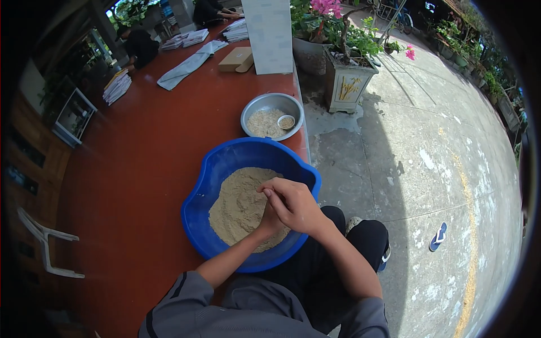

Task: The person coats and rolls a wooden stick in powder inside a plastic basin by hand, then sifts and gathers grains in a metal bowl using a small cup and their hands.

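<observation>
A blue plastic basin [197,225] stands in front of me, with a bed of fine tan powder [236,197] in its bottom. Over the powder, toward the basin's right side, my two hands are pressed together. My right hand [296,205] is on top, its fingers curled in and closed; anything inside them is hidden. Beneath it is my left hand [271,221], its fingers covered by the right one. Just beyond the basin sits a metal bowl [248,110] of pale flaky grains [262,121], with a small white cup [286,122] of grains resting in it.
The red floor [129,186] ends at an edge on my right, beside grey concrete [360,174]. A white pillar [269,39], a cardboard box [235,59] and planters [349,81] stand ahead. Paper stacks [117,87] and two people are farther back. A sandal [438,236] lies right.
</observation>
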A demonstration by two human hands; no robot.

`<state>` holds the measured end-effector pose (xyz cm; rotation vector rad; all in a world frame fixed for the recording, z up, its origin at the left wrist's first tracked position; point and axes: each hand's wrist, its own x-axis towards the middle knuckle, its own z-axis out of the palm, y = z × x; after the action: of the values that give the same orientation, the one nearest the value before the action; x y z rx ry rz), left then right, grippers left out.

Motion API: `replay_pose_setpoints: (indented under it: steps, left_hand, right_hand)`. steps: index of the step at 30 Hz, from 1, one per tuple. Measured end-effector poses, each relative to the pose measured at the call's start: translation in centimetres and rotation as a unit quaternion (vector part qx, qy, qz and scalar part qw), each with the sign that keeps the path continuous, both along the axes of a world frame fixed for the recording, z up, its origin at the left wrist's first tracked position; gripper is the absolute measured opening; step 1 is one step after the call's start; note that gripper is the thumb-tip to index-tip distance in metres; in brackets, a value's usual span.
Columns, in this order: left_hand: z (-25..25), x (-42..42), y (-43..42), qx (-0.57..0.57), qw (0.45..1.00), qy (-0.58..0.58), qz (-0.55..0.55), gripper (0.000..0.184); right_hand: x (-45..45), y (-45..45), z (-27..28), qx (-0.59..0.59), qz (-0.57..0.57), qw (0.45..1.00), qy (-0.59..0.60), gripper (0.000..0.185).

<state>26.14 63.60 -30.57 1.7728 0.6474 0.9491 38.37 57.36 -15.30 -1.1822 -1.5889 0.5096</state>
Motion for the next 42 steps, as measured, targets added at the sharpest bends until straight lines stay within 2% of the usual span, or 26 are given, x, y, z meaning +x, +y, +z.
replay_pose_setpoints:
  steps: [4, 7, 10, 12, 13, 16, 17, 20, 23, 27, 30, 34, 37, 40, 41, 42]
  left_hand:
    - [0.6, -1.2, -1.0, -0.118, 0.992, 0.043, -0.032, 0.041]
    - [-1.1, -4.3, -0.5, -0.153, 0.978, 0.132, -0.047, 0.042]
    - [1.0, -7.2, 0.4, -0.142, 0.962, 0.226, -0.061, 0.040]
    - [6.3, -8.3, 0.5, -0.153, 0.945, 0.283, -0.056, 0.038]
    - [5.9, -9.1, 1.2, -0.118, 0.944, 0.303, -0.048, 0.034]
    - [5.4, -10.4, 2.2, -0.009, 0.962, 0.272, 0.000, 0.021]
    - [5.9, -10.4, 2.5, -0.034, 0.959, 0.282, -0.006, 0.010]
    - [2.7, -10.3, 3.7, 0.010, 0.968, 0.241, -0.062, 0.011]
    - [1.6, -9.1, 5.6, 0.057, 0.977, 0.156, -0.133, 0.007]
    - [-0.2, -5.7, 3.3, -0.048, 0.981, 0.109, -0.151, 0.011]
    - [-0.9, -5.7, -0.5, -0.078, 0.987, 0.038, -0.139, 0.015]
    - [0.5, -6.8, -2.9, -0.096, 0.987, 0.014, -0.131, 0.021]
    - [3.9, -7.8, -2.6, -0.138, 0.978, 0.077, -0.137, 0.025]
    - [9.6, -9.1, 0.4, -0.187, 0.895, 0.369, -0.164, 0.022]
    - [8.5, -9.8, 1.4, -0.145, 0.905, 0.368, -0.156, 0.020]
    - [6.1, -10.5, 2.7, -0.101, 0.914, 0.364, -0.147, 0.019]
  right_hand:
    - [0.6, 0.2, 0.8, -0.084, -0.037, 0.996, 0.007, 0.015]
    - [0.1, 0.5, 0.2, -0.071, -0.016, 0.996, -0.044, 0.014]
    - [-0.9, 0.4, -0.4, -0.076, 0.005, 0.995, -0.065, 0.016]
    - [-1.6, 0.3, -0.7, -0.073, 0.026, 0.994, -0.081, 0.013]
    - [-1.8, 0.0, -0.9, -0.069, 0.038, 0.992, -0.096, 0.011]
    - [-2.7, 0.0, -1.7, -0.031, 0.062, 0.990, -0.126, 0.008]
    - [-2.9, -0.1, -1.9, -0.017, 0.066, 0.989, -0.133, 0.008]
    - [-2.7, -0.8, -1.5, -0.043, 0.082, 0.981, -0.171, 0.012]
    - [-3.1, -1.2, -1.8, -0.028, 0.113, 0.981, -0.156, 0.012]
    - [-4.5, -1.3, -2.2, 0.089, 0.121, 0.977, -0.152, 0.017]
    - [-4.0, -2.2, -1.0, -0.003, 0.154, 0.978, -0.140, 0.013]
    - [-3.8, -2.4, 0.5, -0.052, 0.125, 0.991, 0.000, 0.007]
    - [-2.9, -1.4, 0.7, -0.078, 0.098, 0.992, 0.022, 0.008]
    - [-2.3, -0.2, -1.9, -0.109, 0.064, 0.992, 0.018, 0.010]
    - [-2.5, 0.0, -2.7, -0.035, 0.013, 0.994, -0.098, 0.012]
    - [-2.6, -0.1, -3.3, -0.045, 0.018, 0.991, -0.121, 0.012]
